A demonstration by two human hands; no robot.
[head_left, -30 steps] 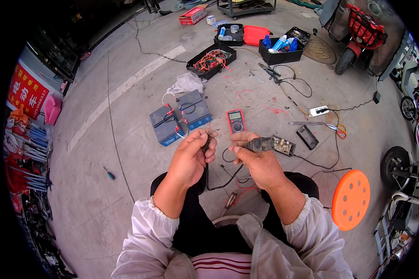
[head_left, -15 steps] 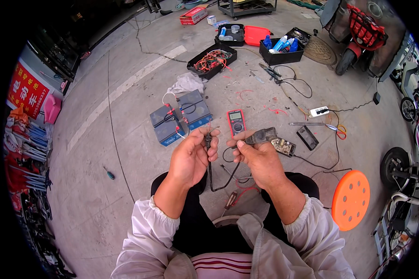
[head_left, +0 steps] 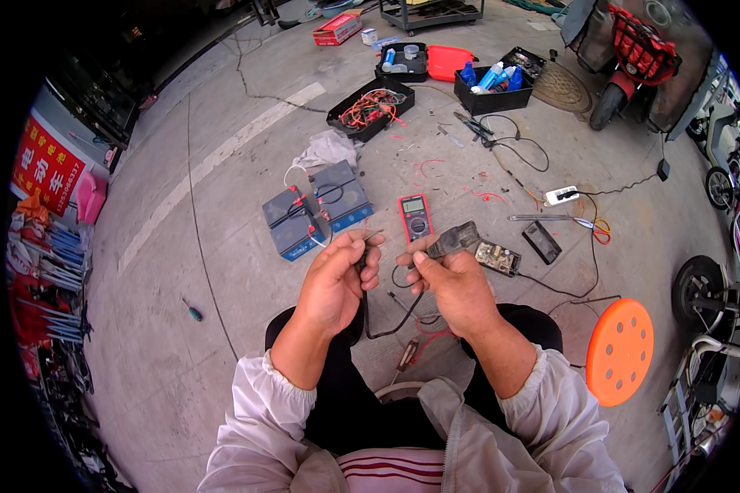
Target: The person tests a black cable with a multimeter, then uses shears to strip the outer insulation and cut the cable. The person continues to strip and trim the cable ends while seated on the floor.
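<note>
Head view: black flexible cable (head_left: pixel 380 335) pinched in left hand (head_left: pixel 330 275), black ribbed connector (head_left: pixel 455 239) in right hand (head_left: pixel 454 283).
Red rectangular multimeter (head_left: pixel 416 219) placed at twelve o'clock.

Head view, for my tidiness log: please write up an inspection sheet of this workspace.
Surface: grey concrete floor with some red wire scraps.
Work items: black cable, dark fitting, red multimeter, two batteries.
Clutter: white cloth, teal-handled screwdriver, tray of tangled wires.
Hands: left hand closed on the black cable; right hand grips the dark fitting.
Cables: black cable loops between the hands; a cord runs from the open circuit case toward the white power strip.
Surroundings: orange stool, right; red vehicle, upper right.
</note>
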